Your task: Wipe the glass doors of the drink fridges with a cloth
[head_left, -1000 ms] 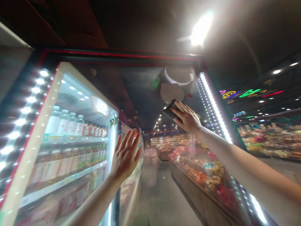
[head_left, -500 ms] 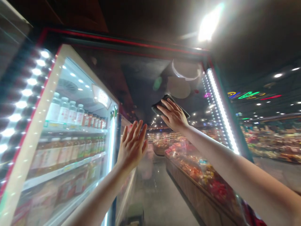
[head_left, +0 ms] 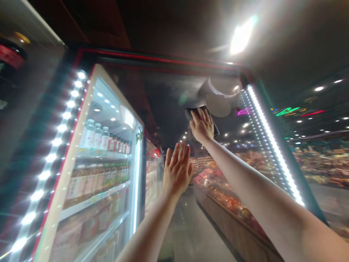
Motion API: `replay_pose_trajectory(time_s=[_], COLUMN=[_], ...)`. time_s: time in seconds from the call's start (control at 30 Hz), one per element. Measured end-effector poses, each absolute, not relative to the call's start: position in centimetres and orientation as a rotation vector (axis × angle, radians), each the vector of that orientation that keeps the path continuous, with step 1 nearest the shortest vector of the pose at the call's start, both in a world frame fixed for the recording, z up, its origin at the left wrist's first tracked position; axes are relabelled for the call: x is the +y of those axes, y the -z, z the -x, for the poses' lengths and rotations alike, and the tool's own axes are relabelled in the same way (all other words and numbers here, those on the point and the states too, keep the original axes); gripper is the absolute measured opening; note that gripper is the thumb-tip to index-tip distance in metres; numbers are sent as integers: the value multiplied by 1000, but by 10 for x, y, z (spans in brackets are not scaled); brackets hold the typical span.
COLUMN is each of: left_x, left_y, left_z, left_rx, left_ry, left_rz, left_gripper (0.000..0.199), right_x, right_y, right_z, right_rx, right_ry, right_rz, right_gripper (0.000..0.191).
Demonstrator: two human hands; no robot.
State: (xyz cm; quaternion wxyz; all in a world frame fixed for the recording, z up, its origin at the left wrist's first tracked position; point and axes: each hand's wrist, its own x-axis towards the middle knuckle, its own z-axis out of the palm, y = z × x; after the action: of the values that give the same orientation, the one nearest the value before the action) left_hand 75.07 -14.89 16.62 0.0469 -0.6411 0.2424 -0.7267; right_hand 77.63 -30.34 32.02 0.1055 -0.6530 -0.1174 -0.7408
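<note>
In front of me stands a glass door (head_left: 169,94) with a dark, red-lined frame. My right hand (head_left: 203,125) lies over a dark cloth (head_left: 191,113), fingers spread, holding it against the upper middle of the glass. Parts of the cloth stick out on both sides of the hand. Lower and to the left, my left hand (head_left: 178,167) is raised with its fingers extended and nothing in it. It looks flat toward the glass, but I cannot tell whether it touches. The lower forearms run out of view.
A lit fridge (head_left: 95,69) with shelves of bottles (head_left: 94,136) shows on the left. Strips of bright lights (head_left: 58,142) run along both sides of the door frame. Beyond or reflected in the glass are a wooden display stand (head_left: 218,214) of colourful packets and a grey floor (head_left: 196,233).
The view has shifted, moving the door frame rightward in the picture. My right hand with the cloth has turned more upright. My left hand appears farther right, nearer the right hand.
</note>
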Motion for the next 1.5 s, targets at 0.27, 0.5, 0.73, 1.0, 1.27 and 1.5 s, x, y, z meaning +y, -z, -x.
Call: replay_pose_trajectory(time_s=[0.27, 0.5, 0.73, 1.0, 1.27, 1.5], left_x=[-146, -85, -27, -28, -29, -27], left_y=[-165, -159, -156, -155, -149, -151], left_z=[-754, -725, -711, -719, -718, -717], left_rx=[876, 851, 555, 618, 520, 518], left_ry=[2246, 2159, 2112, 2165, 2159, 2124], left_rz=[1955, 1938, 2013, 2016, 1994, 1979], left_gripper=[59, 62, 63, 65, 65, 69], right_x=[-357, -390, -287, -295, -332, -217], right_y=[-230, -268, -320, -248, -304, -319], right_z=[-757, -777, -768, -748, -762, -753], right_rx=[-780, -203, -311, -814, -235, -525], right_ry=[2239, 2089, 2059, 2212, 2013, 2080], right_rz=[2304, 2080, 2035, 2300, 2029, 2081], right_gripper=[51, 56, 55, 53, 53, 53])
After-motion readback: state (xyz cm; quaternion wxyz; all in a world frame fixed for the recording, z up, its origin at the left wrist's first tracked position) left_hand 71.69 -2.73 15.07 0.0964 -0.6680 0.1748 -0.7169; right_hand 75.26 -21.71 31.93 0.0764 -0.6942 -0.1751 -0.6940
